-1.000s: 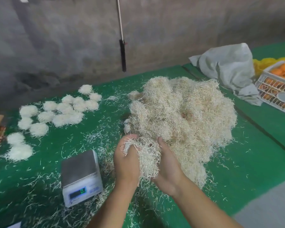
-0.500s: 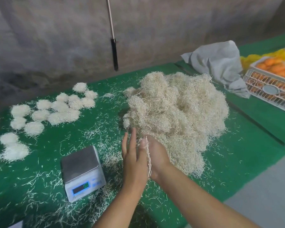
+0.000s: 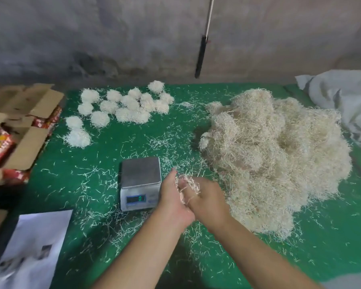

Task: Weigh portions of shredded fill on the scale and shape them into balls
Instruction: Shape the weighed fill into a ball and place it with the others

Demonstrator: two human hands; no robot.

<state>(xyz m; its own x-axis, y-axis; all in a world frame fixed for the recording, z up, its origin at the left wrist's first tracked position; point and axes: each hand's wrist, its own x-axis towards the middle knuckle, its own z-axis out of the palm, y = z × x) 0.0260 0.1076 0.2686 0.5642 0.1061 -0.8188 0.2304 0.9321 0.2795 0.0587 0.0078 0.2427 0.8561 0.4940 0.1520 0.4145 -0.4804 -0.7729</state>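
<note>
pressing together just right of the digital scale point(image 3: 140, 181), the two hands meet palm to palm over the green table cover point(image 3: 104, 155). the left hand point(image 3: 174, 200) stands edge-up with its fingers straight, right beside the scale's right edge. the right hand point(image 3: 208, 200) lies against it, and how its fingers lie is hard to make out through the blur. a thin wisp of shredded fill point(image 3: 189, 186) is caught between them, strands poking up near the fingertips, so the portion sits in the hands and not on the scale. the scale's steel platform is bare and its small green display shows a single digit. right of the scale, just past the right hand, the big heap of shredded fill point(image 3: 275, 155) sprawls wide. behind and left of the scale, well apart from it, the finished balls point(image 3: 121, 107) cluster in a loose group. loose strands litter the cover all around the scale. far left of the scale sit open cardboard boxes point(image 3: 19, 130); in front and left of it lies a printed sheet of paper point(image 3: 31, 247). far right, beyond the heap, a grey cloth point(image 3: 342, 94) is bunched up.
</note>
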